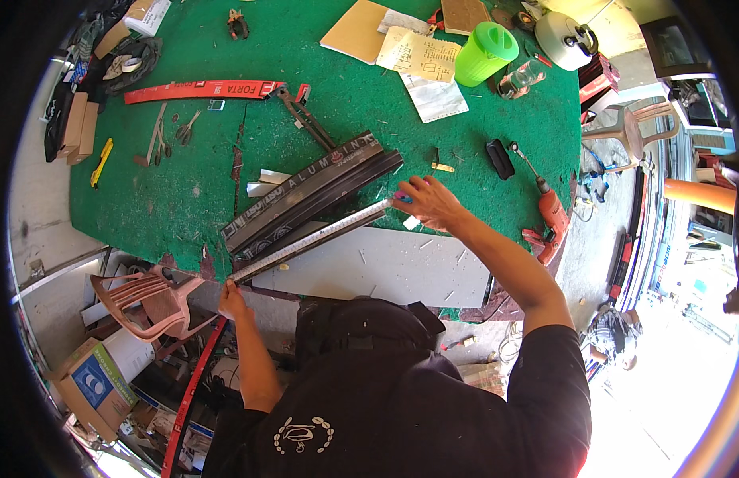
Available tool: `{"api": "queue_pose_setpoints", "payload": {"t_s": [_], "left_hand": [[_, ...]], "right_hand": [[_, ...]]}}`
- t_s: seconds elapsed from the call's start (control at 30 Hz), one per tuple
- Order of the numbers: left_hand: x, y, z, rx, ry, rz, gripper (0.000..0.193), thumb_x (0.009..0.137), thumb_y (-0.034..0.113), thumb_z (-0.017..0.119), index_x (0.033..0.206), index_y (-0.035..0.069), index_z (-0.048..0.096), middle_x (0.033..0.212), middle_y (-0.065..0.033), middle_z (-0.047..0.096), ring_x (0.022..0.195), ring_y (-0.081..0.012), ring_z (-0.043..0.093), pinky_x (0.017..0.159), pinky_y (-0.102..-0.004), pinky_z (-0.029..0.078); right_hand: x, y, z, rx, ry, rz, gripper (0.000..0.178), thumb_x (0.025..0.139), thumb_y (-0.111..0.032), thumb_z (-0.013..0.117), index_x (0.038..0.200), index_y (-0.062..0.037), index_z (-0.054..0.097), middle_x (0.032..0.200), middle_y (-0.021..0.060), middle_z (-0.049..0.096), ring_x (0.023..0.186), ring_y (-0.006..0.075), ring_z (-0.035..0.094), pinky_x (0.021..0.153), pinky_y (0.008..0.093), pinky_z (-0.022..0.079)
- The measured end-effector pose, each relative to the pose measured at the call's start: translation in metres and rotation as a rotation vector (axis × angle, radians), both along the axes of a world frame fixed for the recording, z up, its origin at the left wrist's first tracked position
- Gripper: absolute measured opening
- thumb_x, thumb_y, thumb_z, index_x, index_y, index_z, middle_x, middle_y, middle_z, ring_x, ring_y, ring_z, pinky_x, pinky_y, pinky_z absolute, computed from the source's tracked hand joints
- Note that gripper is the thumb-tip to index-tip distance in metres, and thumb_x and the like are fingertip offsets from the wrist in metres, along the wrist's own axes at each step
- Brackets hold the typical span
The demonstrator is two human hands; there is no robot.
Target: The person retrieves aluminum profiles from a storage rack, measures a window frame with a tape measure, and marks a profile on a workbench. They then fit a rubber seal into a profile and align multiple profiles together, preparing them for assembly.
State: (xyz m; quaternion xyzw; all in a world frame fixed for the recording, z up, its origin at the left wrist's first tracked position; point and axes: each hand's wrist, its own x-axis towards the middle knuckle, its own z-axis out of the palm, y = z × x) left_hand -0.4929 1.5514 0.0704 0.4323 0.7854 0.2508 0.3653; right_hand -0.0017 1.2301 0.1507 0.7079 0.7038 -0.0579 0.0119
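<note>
A tape measure (314, 239) is drawn out as a pale strip along a narrow dark profile (341, 229), slanting up from the table's near edge. My right hand (429, 205) is closed at its upper end, round a small purple-and-blue part that looks like the tape's case. At the lower left end, just off the table edge, my left hand (233, 303) pinches the tape's end, its fingertips partly hidden. Just beyond the tape lie dark aluminium profiles (306, 190) in printed film. Below it is a flat grey panel (385, 269).
On the green table (306, 48) lie a red-wrapped bar (202, 92), scissors (186, 127), a yellow utility knife (102, 163), pliers (237, 25) and a red drill (551, 219). A green pitcher (487, 52) stands by papers (417, 54). A brown chair (158, 301) touches the near-left edge.
</note>
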Motion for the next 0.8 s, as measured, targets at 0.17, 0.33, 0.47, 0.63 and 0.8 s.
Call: {"api": "queue_pose_setpoints", "payload": {"t_s": [0.17, 0.33, 0.47, 0.63, 0.8], "left_hand": [[-0.002, 0.000, -0.001, 0.004, 0.000, -0.028, 0.029, 0.097, 0.019, 0.076, 0.119, -0.001, 0.077, 0.110, -0.0087, 0.077, 0.093, -0.0174, 0.071, 0.078, -0.0296, 0.059], [-0.002, -0.004, -0.004, 0.022, -0.058, -0.030, 0.029, 0.097, 0.019, 0.076, 0.117, -0.001, 0.077, 0.107, -0.0080, 0.077, 0.089, -0.0156, 0.069, 0.075, -0.0284, 0.057], [0.001, -0.006, -0.006, 0.050, -0.071, -0.002, 0.028, 0.097, 0.019, 0.077, 0.117, -0.001, 0.078, 0.105, -0.0069, 0.077, 0.085, -0.0138, 0.067, 0.071, -0.0275, 0.055], [0.002, -0.005, -0.009, 0.020, -0.053, 0.021, 0.028, 0.097, 0.019, 0.077, 0.117, -0.001, 0.078, 0.103, -0.0054, 0.077, 0.083, -0.0126, 0.066, 0.069, -0.0271, 0.054], [-0.003, -0.001, -0.013, 0.029, -0.058, 0.008, 0.027, 0.097, 0.019, 0.077, 0.115, -0.001, 0.078, 0.102, -0.0055, 0.077, 0.080, -0.0117, 0.065, 0.068, -0.0271, 0.054]], "right_hand": [[0.004, -0.002, 0.001, -0.004, 0.018, 0.022, 0.048, 0.082, -0.016, 0.074, 0.128, -0.0268, 0.064, 0.118, 0.0047, 0.054, 0.109, 0.0253, 0.059, 0.086, 0.0410, 0.054], [0.011, -0.008, -0.002, 0.012, 0.033, 0.020, 0.051, 0.080, -0.014, 0.075, 0.129, -0.0278, 0.064, 0.120, 0.0051, 0.055, 0.111, 0.0258, 0.059, 0.089, 0.0421, 0.053], [0.022, -0.017, 0.000, -0.006, 0.037, -0.026, 0.056, 0.079, -0.011, 0.073, 0.131, -0.0301, 0.062, 0.117, 0.0044, 0.056, 0.112, 0.0257, 0.060, 0.091, 0.0412, 0.053], [0.031, -0.029, 0.003, 0.038, -0.012, -0.025, 0.046, 0.083, -0.014, 0.073, 0.126, -0.0281, 0.065, 0.117, 0.0034, 0.057, 0.109, 0.0240, 0.060, 0.086, 0.0390, 0.053], [0.024, -0.025, 0.000, 0.069, 0.002, -0.008, 0.044, 0.085, -0.013, 0.070, 0.125, -0.0284, 0.065, 0.114, 0.0025, 0.057, 0.106, 0.0233, 0.060, 0.084, 0.0390, 0.053]]}}
